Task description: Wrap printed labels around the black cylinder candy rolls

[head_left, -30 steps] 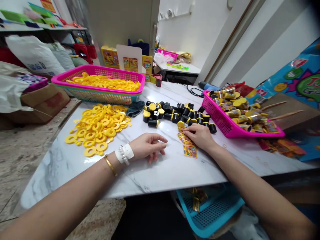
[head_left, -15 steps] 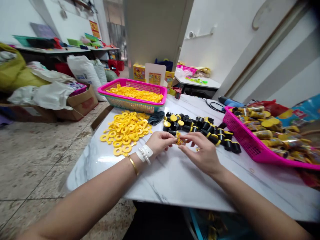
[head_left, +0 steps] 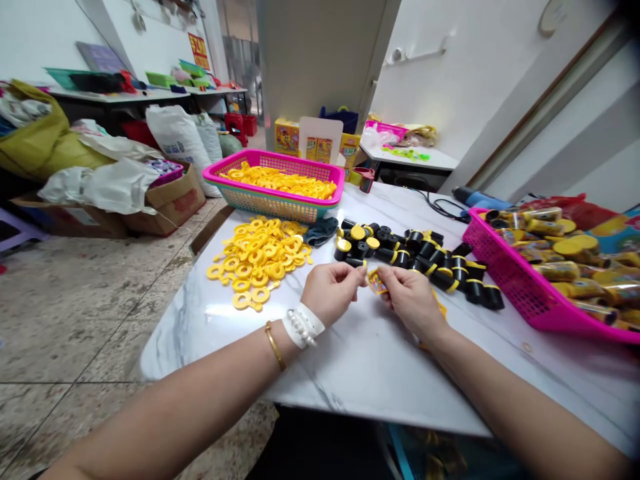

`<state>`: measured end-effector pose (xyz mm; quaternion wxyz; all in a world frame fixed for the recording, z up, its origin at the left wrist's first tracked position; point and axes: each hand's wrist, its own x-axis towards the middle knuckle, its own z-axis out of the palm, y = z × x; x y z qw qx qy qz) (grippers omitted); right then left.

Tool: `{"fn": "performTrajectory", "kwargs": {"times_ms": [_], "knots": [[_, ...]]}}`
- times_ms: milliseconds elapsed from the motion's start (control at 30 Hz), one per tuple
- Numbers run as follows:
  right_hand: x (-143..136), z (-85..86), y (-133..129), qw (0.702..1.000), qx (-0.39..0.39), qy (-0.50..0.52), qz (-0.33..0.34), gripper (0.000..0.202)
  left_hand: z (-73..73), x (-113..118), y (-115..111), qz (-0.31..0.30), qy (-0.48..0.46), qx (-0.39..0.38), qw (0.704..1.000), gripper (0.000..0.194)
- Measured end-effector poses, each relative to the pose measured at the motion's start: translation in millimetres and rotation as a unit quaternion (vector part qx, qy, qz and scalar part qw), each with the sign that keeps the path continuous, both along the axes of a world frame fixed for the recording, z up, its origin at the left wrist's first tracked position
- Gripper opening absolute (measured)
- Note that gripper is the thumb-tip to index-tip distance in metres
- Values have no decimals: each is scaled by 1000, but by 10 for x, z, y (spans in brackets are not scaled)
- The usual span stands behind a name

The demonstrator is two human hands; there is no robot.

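My right hand (head_left: 414,301) pinches a small yellow printed piece (head_left: 376,283), like a label or sticker, between thumb and fingers. Just left of it, my left hand (head_left: 334,291) is closed in a pinch; what its fingertips hold, if anything, is too small to make out. Beyond my hands lie many black cylinders with yellow ends (head_left: 387,255). A heap of yellow rings with small tabs (head_left: 260,257) spreads to the left. Some yellow material (head_left: 440,305) shows partly from behind my right hand.
A pink basket (head_left: 235,157) full of yellow pieces stands at the back left. At the right, another pink basket (head_left: 505,287) holds wrapped cylinders. A dark cloth (head_left: 321,231), a red tape holder (head_left: 365,179) and printed yellow boxes (head_left: 287,136) are also on the marble-patterned table (head_left: 320,373).
My hands have drawn slightly apart. The yellow printed piece, earlier between both hands' fingertips, now sits in my right hand, whose fingers have closed more. The view has shifted a little.
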<state>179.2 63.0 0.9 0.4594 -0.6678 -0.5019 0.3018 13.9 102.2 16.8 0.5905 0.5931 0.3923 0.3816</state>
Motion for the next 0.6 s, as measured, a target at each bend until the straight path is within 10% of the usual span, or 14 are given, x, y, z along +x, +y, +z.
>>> {"fn": "performTrajectory", "kwargs": {"times_ms": [267, 600], "knots": [[-7, -8, 5, 995, 30, 90, -17, 55, 31, 21, -98, -3, -19, -57, 998, 36], [-57, 19, -64, 994, 98, -52, 13, 45, 15, -6, -65, 0, 15, -8, 1000, 32]]}}
